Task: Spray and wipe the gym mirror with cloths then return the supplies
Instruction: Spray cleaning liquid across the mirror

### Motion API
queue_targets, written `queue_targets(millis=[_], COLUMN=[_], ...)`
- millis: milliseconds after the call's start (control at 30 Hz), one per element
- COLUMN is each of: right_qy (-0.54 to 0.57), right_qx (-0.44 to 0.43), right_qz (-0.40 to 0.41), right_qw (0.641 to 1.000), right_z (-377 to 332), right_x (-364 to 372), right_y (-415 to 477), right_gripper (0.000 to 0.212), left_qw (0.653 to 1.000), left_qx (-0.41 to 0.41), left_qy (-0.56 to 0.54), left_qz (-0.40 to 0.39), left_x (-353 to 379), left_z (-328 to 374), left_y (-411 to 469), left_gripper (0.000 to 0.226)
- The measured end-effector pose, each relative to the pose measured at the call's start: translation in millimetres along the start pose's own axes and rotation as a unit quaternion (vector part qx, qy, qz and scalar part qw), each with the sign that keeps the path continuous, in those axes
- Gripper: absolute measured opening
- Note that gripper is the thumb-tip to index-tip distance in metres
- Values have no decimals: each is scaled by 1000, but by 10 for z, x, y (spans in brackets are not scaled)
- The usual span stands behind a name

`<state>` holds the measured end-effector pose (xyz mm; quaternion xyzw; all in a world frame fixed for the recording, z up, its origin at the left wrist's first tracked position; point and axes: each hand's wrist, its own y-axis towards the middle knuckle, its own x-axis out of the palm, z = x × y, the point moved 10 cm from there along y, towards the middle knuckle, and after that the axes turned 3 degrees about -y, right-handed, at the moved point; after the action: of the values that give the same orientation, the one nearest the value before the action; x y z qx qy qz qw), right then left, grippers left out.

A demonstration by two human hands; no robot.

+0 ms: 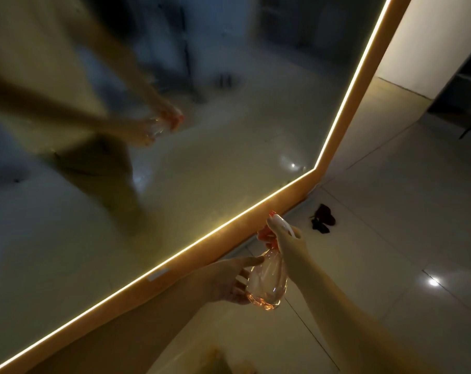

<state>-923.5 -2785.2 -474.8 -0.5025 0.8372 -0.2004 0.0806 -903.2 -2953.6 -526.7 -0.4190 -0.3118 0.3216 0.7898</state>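
The right hand [286, 240] grips the bottle [268, 286] at its neck, with fingers curled around the white and red spray head. The left hand [225, 282] is loose, and its straight fingers touch the side of the clear bottle body. The bottle is just in front of the lower frame of the mirror [215, 157]. A dark cloth [323, 218] lies on the floor [396, 238], near the mirror corner.

**Tally around the mirror**

One mirror [229, 130], edged by one glowing light strip [202, 238]. Just below its frame: one spray bottle [268, 282], one left hand [226, 282], one right hand [285, 238]. Off its lower corner: one dark cloth heap [323, 218], pieces uncountable.
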Motion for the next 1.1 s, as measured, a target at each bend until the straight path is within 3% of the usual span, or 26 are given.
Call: queue_targets(millis=[233, 433, 567, 833, 1100], right_qy=[0, -17, -28, -12, -10], right_qx=[-3, 49, 51, 34, 75], right_qz=[35, 49, 35, 53, 53], right_qw=[999, 997, 998, 998, 996], right_z=[-66, 43, 0, -139, -259], right_x=[-349, -546, -689, -1119, -1312], right_y=[80, 352, 528, 1095, 1766], right_gripper=[36, 57, 36, 34, 51], left_qw=[1000, 999, 998, 999, 998], left_qx=[-16, -36, -47, -34, -58], left_qy=[10, -8, -1, 23, 4], left_qz=[-8, -31, -44, -33, -30], left_x=[290, 450, 558, 741, 869], left_z=[106, 214, 345, 886, 1361], left_y=[173, 362, 568, 1033, 1416], left_gripper=[76, 85, 84, 77, 81])
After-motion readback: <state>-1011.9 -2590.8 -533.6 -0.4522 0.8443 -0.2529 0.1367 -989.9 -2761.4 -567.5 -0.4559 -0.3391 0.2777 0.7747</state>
